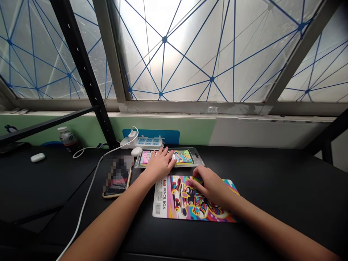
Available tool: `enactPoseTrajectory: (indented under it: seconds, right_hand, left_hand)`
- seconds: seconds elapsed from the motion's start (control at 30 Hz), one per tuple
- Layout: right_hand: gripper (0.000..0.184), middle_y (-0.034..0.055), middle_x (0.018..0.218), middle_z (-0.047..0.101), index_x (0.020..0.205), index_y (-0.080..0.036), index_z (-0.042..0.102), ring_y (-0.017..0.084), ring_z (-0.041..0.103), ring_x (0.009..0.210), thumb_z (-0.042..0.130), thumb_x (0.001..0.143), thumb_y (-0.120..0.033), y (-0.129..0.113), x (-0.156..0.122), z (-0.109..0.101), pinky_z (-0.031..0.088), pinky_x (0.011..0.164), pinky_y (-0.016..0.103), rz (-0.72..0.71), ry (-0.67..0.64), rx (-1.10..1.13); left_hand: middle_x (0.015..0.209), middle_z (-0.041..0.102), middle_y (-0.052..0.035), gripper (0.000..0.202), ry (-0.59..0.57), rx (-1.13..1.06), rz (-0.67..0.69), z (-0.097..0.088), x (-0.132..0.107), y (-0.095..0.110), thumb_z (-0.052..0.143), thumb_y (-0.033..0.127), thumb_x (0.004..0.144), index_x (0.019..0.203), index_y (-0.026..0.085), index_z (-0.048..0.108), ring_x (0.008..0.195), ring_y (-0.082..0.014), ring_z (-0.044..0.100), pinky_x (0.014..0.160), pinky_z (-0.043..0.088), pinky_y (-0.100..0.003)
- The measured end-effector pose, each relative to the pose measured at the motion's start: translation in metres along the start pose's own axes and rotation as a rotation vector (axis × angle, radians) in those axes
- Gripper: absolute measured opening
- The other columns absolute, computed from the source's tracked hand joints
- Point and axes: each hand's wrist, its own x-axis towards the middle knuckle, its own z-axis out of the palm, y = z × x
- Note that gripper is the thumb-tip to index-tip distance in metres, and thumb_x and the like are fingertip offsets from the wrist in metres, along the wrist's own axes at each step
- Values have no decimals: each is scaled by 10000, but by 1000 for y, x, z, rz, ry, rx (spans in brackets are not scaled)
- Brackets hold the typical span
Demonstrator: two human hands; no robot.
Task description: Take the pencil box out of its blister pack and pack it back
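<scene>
My left hand (159,164) lies palm down with its fingers stretched over a colourful pencil box in a clear plastic blister pack (187,158) at the back of the black desk. My right hand (209,185) rests with its fingers bent on a bright printed card labelled PENCIL BOX (174,199) lying flat nearer to me. Whether the right fingers pinch anything on the card is hidden.
A phone (117,177) lies left of the card. A white power strip (144,142) with a plugged charger and white cable (87,195) sits by the wall. A small bottle (66,137) and a white earbud case (37,157) are at the far left. A black shelf post (81,69) rises there.
</scene>
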Motion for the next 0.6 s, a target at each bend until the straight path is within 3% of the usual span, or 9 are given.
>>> enactPoseTrajectory:
  seconds: [0.1, 0.2, 0.43, 0.6]
  right_hand:
    - [265, 17, 762, 634, 894, -243, 504, 195, 573, 645, 501, 951, -502, 9, 1, -14, 415, 603, 314, 51, 40, -3]
    - [325, 2, 712, 639, 837, -248, 527, 186, 564, 610, 504, 933, -558, 33, 6, -31, 401, 585, 303, 121, 61, -1]
    - [482, 11, 671, 646, 701, -227, 600, 192, 563, 633, 483, 891, -654, 109, 10, -53, 398, 567, 293, 296, -146, 68]
    - [447, 55, 854, 719, 817, -222, 661, 238, 630, 791, 498, 879, -633, 118, 10, -57, 457, 694, 323, 312, -115, 83]
  left_hand:
    - [1535, 445, -115, 520, -10, -25, 13, -5, 0, -1, 326, 528, 1018, 1413, 255, 526, 1434, -340, 362, 1102, 321, -556]
    - [1493, 503, -111, 492, 1, -41, 8, -8, -1, 0, 328, 516, 1020, 1326, 257, 612, 1406, -339, 406, 1078, 355, -555]
    - [1460, 539, -105, 388, 33, -66, 35, -14, -8, 14, 420, 496, 992, 1119, 236, 679, 1389, -342, 413, 1111, 276, -631]
    - [1452, 543, -97, 348, -11, -96, 121, -13, -16, 27, 430, 485, 989, 1171, 241, 597, 1391, -305, 422, 1123, 310, -591]
